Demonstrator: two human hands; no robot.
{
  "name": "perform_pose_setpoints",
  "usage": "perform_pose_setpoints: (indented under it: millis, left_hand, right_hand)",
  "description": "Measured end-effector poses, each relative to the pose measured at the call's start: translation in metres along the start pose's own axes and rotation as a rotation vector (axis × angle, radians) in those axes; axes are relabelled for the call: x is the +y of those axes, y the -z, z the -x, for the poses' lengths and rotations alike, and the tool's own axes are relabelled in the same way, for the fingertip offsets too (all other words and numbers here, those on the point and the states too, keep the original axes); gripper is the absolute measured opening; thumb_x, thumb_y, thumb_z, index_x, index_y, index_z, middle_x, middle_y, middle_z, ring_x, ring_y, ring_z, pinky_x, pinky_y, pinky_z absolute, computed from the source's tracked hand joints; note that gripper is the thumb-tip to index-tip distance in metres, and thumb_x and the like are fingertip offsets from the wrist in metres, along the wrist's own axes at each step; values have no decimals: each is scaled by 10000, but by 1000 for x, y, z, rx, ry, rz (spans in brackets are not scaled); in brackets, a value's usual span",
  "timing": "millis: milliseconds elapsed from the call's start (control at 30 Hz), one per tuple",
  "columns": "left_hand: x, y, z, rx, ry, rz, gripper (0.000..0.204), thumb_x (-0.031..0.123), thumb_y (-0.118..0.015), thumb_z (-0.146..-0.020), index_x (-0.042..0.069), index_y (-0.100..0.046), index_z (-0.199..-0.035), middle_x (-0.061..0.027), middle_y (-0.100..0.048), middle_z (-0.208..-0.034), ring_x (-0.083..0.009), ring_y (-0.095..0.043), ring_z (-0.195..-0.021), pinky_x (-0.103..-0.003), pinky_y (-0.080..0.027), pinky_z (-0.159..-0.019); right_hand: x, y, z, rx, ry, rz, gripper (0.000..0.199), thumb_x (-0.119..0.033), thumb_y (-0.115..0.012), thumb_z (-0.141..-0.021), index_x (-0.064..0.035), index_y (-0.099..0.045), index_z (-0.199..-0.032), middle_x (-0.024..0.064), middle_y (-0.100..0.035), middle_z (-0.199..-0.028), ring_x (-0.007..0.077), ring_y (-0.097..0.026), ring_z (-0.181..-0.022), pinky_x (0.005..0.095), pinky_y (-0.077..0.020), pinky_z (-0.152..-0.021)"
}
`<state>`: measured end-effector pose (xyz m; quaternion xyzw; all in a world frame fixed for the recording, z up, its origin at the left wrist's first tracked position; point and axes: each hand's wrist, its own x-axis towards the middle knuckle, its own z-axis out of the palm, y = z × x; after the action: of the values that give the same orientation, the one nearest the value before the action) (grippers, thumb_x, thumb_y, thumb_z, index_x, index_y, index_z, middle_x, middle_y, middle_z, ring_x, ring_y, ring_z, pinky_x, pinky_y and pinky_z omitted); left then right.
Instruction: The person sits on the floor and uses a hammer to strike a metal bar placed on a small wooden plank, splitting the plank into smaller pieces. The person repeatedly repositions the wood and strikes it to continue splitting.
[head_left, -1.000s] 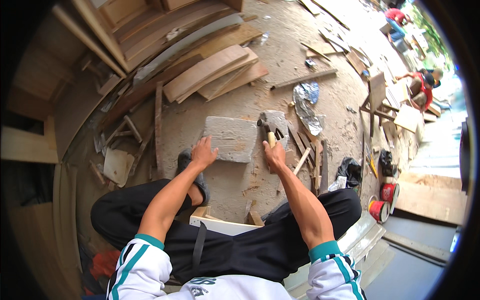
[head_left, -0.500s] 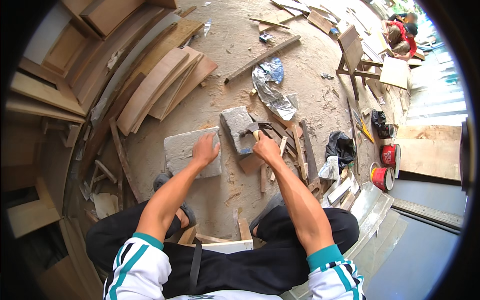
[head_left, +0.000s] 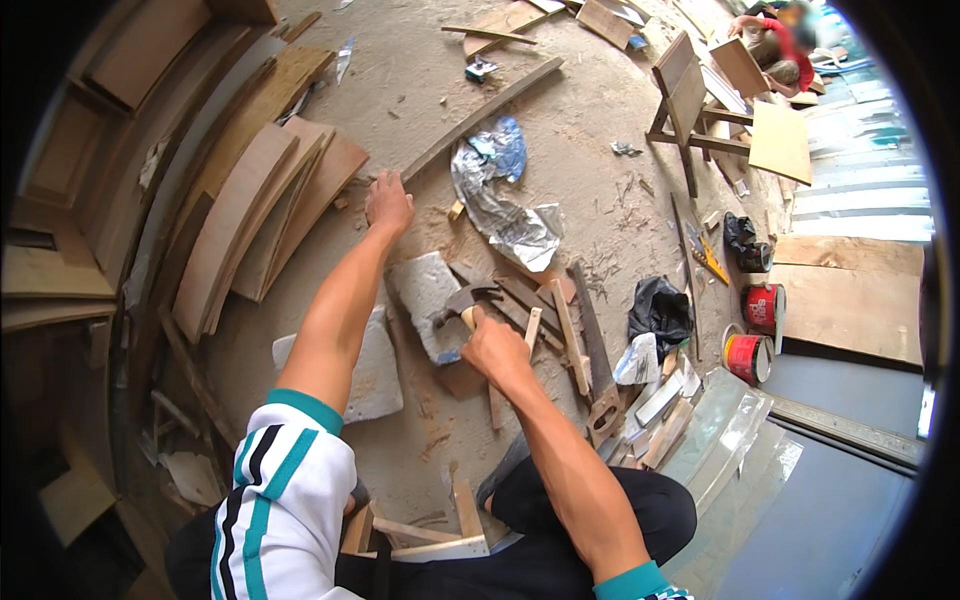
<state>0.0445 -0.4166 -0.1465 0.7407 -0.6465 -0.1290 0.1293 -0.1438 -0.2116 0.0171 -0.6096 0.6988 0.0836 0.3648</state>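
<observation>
My left hand (head_left: pixel 388 203) is stretched far forward, its fingers pointing down and slightly apart at the near end of a long wooden strip (head_left: pixel 485 115). Whether the fingertips touch the strip I cannot tell. In my right hand (head_left: pixel 497 350) is a claw hammer (head_left: pixel 467 303), gripped by its pale handle. Its dark head is over the edge of a rough grey block (head_left: pixel 425 285). A second, flatter grey block (head_left: pixel 375 385) lies under my left forearm, partly hidden by it. Between my legs stands a small wooden frame (head_left: pixel 425 550).
Curved wooden boards (head_left: pixel 240 215) are stacked at left. A handsaw (head_left: pixel 600 390) lies among wood offcuts right of the hammer. Crumpled silver foil (head_left: pixel 520 230), a black plastic bag (head_left: pixel 660 310), red cans (head_left: pixel 748 355) and a wooden chair (head_left: pixel 685 95) stand or lie beyond. Another person (head_left: pixel 785 55) crouches far right.
My left hand has left the flat grey block and reached forward to the wooden strip's end. My right hand still holds the hammer by the other block. The view has shifted.
</observation>
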Motion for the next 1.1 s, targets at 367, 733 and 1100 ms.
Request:
perform_pose_setpoints:
  millis: [367,733,1100]
  left_hand:
    - [9,10,9,-194,-31,-11,391,274,-563,-919,-2,-536,-1195,-232,-637,-1137,-400,-619,-1088,-490,-493,-926]
    - [-44,150,159,-519,146,337,568,566,-621,-879,4,-663,-945,-187,-677,-756,-300,-686,-658,-428,-534,-639]
    - [-133,226,328,-242,129,435,549,553,-599,-926,13,-676,-872,-134,-588,-617,-272,-597,-576,-408,-457,-547]
  right_hand:
    - [-9,3,0,-2,-43,-26,408,-178,-510,-857,-16,-615,-1217,291,-691,-987,444,-680,-951,540,-529,-834]
    - [12,-34,11,126,-16,-67,459,-195,-534,-826,-67,-523,-1267,277,-672,-1099,450,-644,-1056,555,-506,-885]
    - [60,-90,-8,314,53,-387,396,-250,-639,-914,-49,-546,-1242,166,-686,-811,261,-663,-563,407,-522,-476]
